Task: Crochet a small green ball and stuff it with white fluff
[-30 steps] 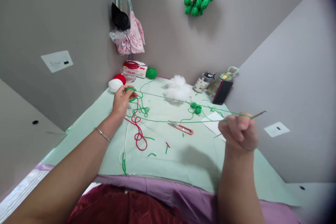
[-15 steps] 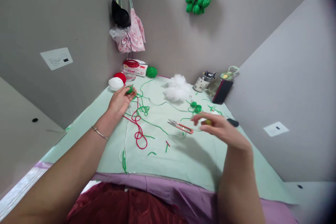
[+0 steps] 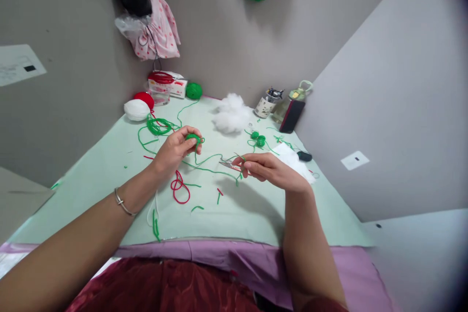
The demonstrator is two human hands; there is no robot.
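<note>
My left hand [image 3: 182, 146] is closed around a small green crocheted piece [image 3: 192, 137], pinched between thumb and fingers with a little red loop at its edge. A strand of green yarn [image 3: 210, 160] hangs from it and runs right across the table toward my other hand. My right hand [image 3: 265, 168] is closed, and a thin pointed tool [image 3: 238, 155] sticks out past its fingertips. Most of that tool is hidden in the fingers, so its kind is unclear. Under those fingers lie the thread snips [image 3: 229, 164], blades pointing left, their orange handle partly covered.
White stuffing [image 3: 232, 116] lies toward the back. Behind my left hand are a white yarn ball [image 3: 136, 109], a red ball [image 3: 144, 99] and a green ball [image 3: 193, 90]. Small green crocheted balls [image 3: 260, 140], a phone [image 3: 292, 116] and a pen holder [image 3: 265, 105] stand right. Yarn scraps lie about.
My left hand has moved toward the table's middle with the green piece, away from the yarn balls. My right hand has shifted left over the snips, its fingers closing together. The view has turned right.
</note>
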